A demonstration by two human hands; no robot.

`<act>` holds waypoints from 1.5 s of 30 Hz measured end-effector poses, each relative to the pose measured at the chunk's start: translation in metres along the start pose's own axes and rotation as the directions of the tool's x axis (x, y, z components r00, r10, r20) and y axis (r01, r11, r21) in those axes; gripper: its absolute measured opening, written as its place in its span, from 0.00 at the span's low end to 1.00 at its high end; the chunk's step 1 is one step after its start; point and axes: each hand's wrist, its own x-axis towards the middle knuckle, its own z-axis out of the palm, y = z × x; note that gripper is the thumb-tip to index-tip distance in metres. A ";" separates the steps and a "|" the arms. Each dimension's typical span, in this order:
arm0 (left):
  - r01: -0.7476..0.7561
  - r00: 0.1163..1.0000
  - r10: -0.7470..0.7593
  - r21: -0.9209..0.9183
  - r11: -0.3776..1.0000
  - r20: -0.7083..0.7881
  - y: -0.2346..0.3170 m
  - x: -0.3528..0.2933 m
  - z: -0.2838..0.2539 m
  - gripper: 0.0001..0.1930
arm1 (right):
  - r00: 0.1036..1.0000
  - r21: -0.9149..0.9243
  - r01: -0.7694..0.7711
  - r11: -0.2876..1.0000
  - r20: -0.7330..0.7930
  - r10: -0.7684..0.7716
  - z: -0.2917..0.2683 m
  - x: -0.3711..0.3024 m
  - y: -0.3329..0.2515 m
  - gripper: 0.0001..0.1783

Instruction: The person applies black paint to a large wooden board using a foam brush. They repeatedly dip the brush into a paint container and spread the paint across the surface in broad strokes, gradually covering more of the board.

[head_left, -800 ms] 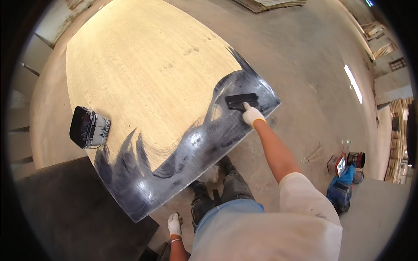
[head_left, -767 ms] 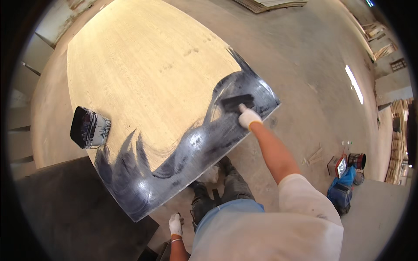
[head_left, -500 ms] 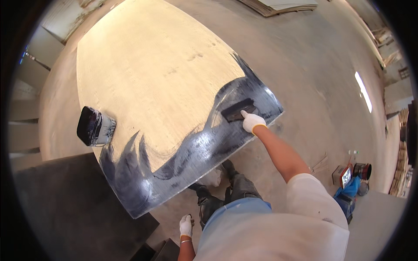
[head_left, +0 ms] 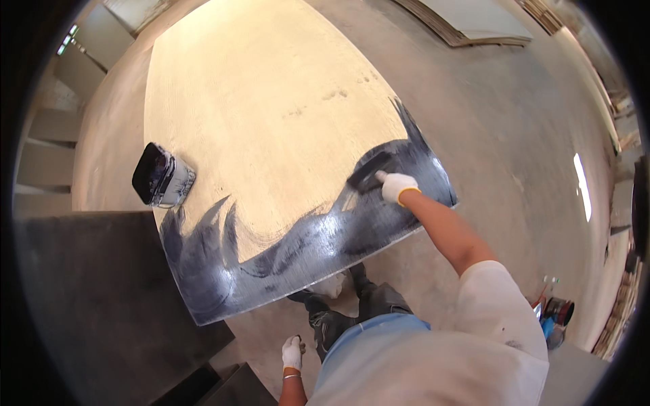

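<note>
In a white glove with a yellow cuff, my right hand (head_left: 398, 187) grips a wide, black, paint-coated brush (head_left: 371, 170). The brush lies against a large pale wooden board (head_left: 250, 88), at the edge of its dark wet coating (head_left: 305, 254). That glossy black coat covers the board's near end, with streaky, wavy edges reaching into the bare wood. On the board's left side stands a pail of black paint (head_left: 164, 177), smeared down its outside. My left hand (head_left: 293, 352), also gloved, hangs low beside my leg with its fingers curled; whether anything is inside cannot be made out.
A dark panel stack (head_left: 101, 284) lies low at the left, below the board. Flat sheets (head_left: 467, 24) are piled at the far right. Near my right side, cans and a blue item (head_left: 554, 325) sit on the concrete floor (head_left: 514, 155).
The view has shifted, so the board and pail appear farther right and the board's near end higher. My right hand keeps the brush on the coated area; the left still hangs.
</note>
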 end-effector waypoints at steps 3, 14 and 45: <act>0.027 1.000 -0.027 0.014 1.000 0.002 -0.001 -0.006 0.006 0.17 | 0.999 0.058 -0.039 0.998 0.001 0.039 0.005 -0.002 -0.004 0.29; 0.064 0.992 -0.075 -0.108 0.992 -0.099 -0.026 -0.018 0.004 0.17 | 0.995 -0.113 0.101 0.988 -0.003 -0.102 -0.014 0.053 0.072 0.32; 0.087 0.995 -0.077 0.190 0.978 -0.059 0.020 -0.007 0.031 0.20 | 0.999 0.087 0.040 0.995 -0.004 -0.040 -0.086 0.155 0.105 0.38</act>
